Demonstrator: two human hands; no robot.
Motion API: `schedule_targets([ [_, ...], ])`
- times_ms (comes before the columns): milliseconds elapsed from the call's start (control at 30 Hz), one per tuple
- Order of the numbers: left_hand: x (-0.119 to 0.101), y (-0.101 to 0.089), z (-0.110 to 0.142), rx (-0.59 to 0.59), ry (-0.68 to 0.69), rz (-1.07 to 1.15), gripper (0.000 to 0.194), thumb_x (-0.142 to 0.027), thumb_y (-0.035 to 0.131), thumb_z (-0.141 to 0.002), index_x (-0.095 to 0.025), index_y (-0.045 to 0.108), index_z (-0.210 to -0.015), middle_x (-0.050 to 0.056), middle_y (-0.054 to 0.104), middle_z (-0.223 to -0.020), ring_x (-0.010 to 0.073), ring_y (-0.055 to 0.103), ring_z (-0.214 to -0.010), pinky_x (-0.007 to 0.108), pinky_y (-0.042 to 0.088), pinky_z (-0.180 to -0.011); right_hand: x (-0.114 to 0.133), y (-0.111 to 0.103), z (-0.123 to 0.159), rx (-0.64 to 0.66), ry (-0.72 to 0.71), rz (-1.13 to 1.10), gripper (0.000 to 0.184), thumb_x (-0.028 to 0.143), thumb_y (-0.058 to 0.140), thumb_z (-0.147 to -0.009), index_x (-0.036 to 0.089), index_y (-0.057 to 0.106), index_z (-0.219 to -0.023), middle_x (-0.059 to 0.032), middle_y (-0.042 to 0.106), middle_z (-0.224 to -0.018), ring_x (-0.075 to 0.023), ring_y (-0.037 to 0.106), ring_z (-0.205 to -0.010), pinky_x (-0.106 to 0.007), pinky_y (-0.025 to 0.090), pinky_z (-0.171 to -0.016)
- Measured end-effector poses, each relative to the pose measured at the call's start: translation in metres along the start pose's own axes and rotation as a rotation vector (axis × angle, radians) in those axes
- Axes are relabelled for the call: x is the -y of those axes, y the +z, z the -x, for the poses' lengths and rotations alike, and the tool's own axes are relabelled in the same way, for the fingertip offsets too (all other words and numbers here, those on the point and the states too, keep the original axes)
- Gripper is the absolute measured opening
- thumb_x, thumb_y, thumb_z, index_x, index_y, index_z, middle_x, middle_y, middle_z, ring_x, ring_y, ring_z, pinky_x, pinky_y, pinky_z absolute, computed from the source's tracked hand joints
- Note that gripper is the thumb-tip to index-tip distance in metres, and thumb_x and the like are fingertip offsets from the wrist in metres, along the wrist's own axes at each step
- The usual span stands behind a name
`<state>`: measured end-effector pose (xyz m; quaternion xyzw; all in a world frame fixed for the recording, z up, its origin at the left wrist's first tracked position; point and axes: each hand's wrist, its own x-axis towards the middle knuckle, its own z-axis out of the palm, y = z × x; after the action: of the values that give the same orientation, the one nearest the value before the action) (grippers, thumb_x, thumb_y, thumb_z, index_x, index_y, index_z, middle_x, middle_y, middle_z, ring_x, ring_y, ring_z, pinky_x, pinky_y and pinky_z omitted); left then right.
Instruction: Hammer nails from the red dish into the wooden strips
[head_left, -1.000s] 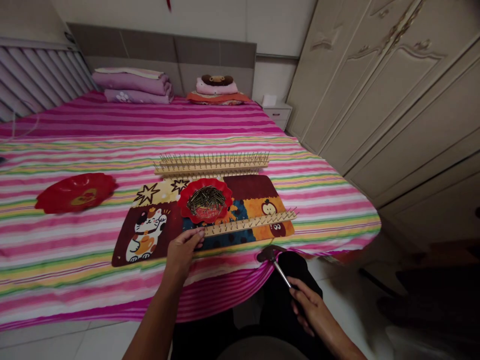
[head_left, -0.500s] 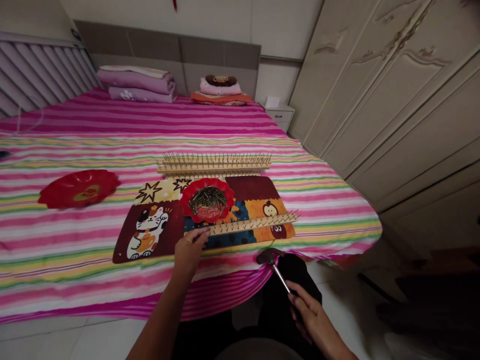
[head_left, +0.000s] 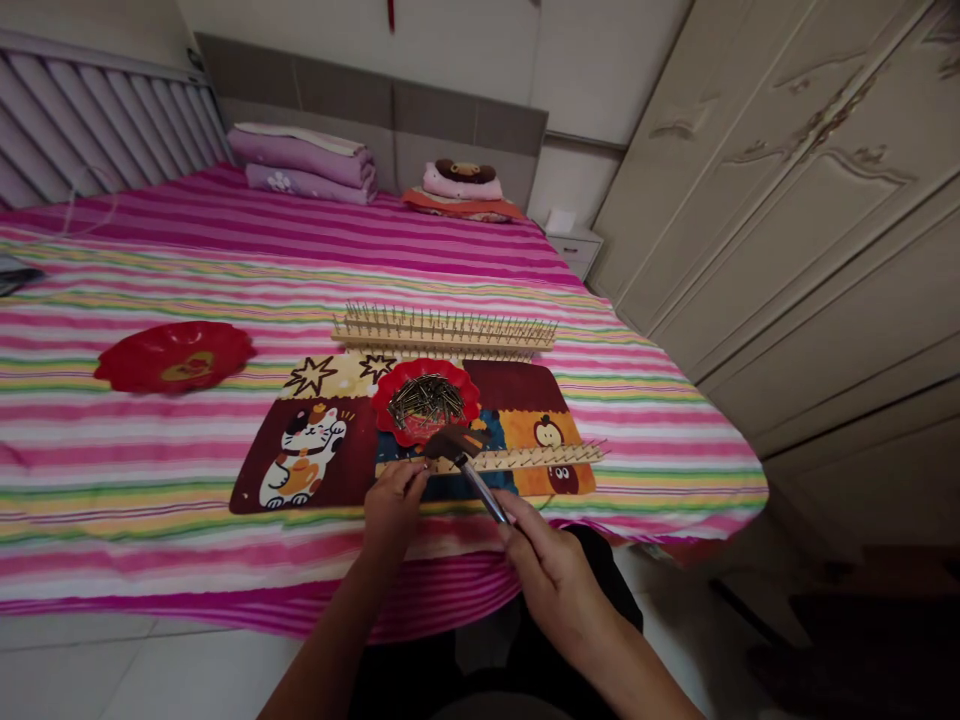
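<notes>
My right hand [head_left: 551,570] is closed round the metal handle of a small hammer [head_left: 461,455], whose dark head hovers over the left end of a wooden strip studded with nails [head_left: 525,458]. My left hand [head_left: 394,500] rests at that strip's left end, fingers pinched together at the wood, what they hold too small to see. Just behind the strip sits a red scalloped dish full of loose nails [head_left: 426,400]. All of this lies on a patchwork mat with a lucky cat [head_left: 307,455] on the striped bed.
More nailed wooden strips [head_left: 442,330] lie stacked beyond the dish. An empty red dish [head_left: 174,356] sits to the left on the striped sheet [head_left: 150,450]. Folded bedding [head_left: 307,160] and a plush toy [head_left: 465,175] are at the headboard. A cream wardrobe [head_left: 787,200] stands on the right.
My right hand has swung the hammer up from beside my knee to over the strip's left end, close to my left hand. The view shifted slightly right.
</notes>
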<state>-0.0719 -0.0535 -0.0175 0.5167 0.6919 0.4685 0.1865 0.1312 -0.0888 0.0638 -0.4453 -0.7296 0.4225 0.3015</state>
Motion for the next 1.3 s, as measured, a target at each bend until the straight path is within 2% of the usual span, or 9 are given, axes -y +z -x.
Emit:
schedule_targets([
  [133,0.002,0.0,0.0,0.008,0.01,-0.023,0.017,-0.029,0.052,-0.076,-0.023,0.068,-0.076,0.003,0.07,-0.086,0.0168,0.063,-0.085,0.028,0.048,-0.08,0.002,0.004,-0.01,0.055,-0.04,0.111,0.037,0.028,0.037,-0.093,0.019,0.053,-0.125,-0.0072,0.066,-0.101,-0.0173,0.062,-0.092,-0.027,0.047,-0.084],
  [333,0.005,0.003,-0.003,-0.018,0.019,-0.019,0.017,-0.031,0.053,-0.075,-0.024,0.068,-0.075,0.003,0.071,-0.085,0.0175,0.063,-0.085,0.029,0.049,-0.081,-0.014,-0.012,0.016,0.03,0.097,0.072,0.043,0.037,0.036,-0.093,0.019,0.049,-0.13,0.0004,0.06,-0.069,-0.0122,0.055,-0.059,-0.021,0.045,-0.059],
  [467,0.003,0.0,-0.002,0.019,-0.006,-0.042,0.021,-0.033,0.053,-0.074,-0.023,0.069,-0.082,0.003,0.071,-0.087,0.0176,0.064,-0.085,0.03,0.049,-0.08,-0.054,-0.027,0.05,-0.07,0.279,0.023,0.052,0.049,0.038,-0.089,0.018,0.051,-0.129,0.0054,0.041,-0.052,-0.0115,0.042,-0.048,-0.021,0.036,-0.046],
  [600,-0.011,-0.016,0.001,-0.022,0.017,-0.108,0.024,-0.035,0.051,-0.077,-0.023,0.068,-0.088,0.002,0.071,-0.087,0.0169,0.064,-0.081,0.027,0.049,-0.073,-0.102,-0.03,0.083,-0.195,0.52,-0.123,0.061,0.06,0.046,-0.079,0.017,0.058,-0.121,0.0053,0.04,-0.052,-0.0118,0.041,-0.047,-0.022,0.031,-0.043],
  [700,-0.032,-0.027,-0.011,-0.049,0.06,-0.194,0.024,-0.036,0.05,-0.078,-0.022,0.068,-0.087,0.002,0.07,-0.087,0.0162,0.063,-0.08,0.025,0.048,-0.072,-0.123,-0.024,0.098,-0.262,0.661,-0.25,0.067,0.064,0.051,-0.071,0.017,0.059,-0.118,0.0053,0.041,-0.051,-0.0115,0.04,-0.046,-0.022,0.028,-0.041],
  [833,-0.063,-0.018,-0.054,0.115,0.102,-0.395,0.02,-0.029,0.052,-0.077,-0.022,0.069,-0.085,0.002,0.07,-0.089,0.0158,0.063,-0.081,0.024,0.046,-0.075,-0.131,-0.017,0.102,-0.289,0.731,-0.357,0.065,0.06,0.053,-0.07,0.016,0.057,-0.118,0.0062,0.04,-0.051,-0.0096,0.036,-0.043,-0.021,0.022,-0.04],
  [1000,-0.08,0.019,-0.102,0.474,0.062,-0.734,0.022,-0.021,0.051,-0.075,-0.021,0.071,-0.085,0.007,0.071,-0.092,0.0192,0.064,-0.088,0.025,0.045,-0.074,-0.125,-0.014,0.096,-0.281,0.766,-0.41,0.065,0.059,0.052,-0.07,0.016,0.053,-0.119,0.0078,0.037,-0.049,-0.008,0.03,-0.041,-0.019,0.015,-0.039],
  [1133,-0.074,0.036,-0.113,0.535,0.028,-0.798,0.026,-0.016,0.047,-0.076,-0.015,0.072,-0.083,0.015,0.072,-0.089,0.023,0.066,-0.085,0.028,0.046,-0.072,-0.121,-0.017,0.095,-0.265,0.798,-0.455,0.064,0.058,0.052,-0.07,0.017,0.052,-0.119,0.0084,0.037,-0.049,-0.0071,0.028,-0.039,-0.019,0.013,-0.038],
  [1300,-0.065,0.032,-0.112,0.578,0.04,-0.83,0.025,-0.021,0.05,-0.075,-0.013,0.072,-0.082,0.019,0.071,-0.091,0.0263,0.066,-0.088,0.03,0.047,-0.072,-0.125,-0.017,0.094,-0.246,0.822,-0.435,0.066,0.059,0.051,-0.068,0.018,0.051,-0.121,0.0088,0.039,-0.049,-0.0053,0.025,-0.034,-0.018,0.012,-0.036],
])
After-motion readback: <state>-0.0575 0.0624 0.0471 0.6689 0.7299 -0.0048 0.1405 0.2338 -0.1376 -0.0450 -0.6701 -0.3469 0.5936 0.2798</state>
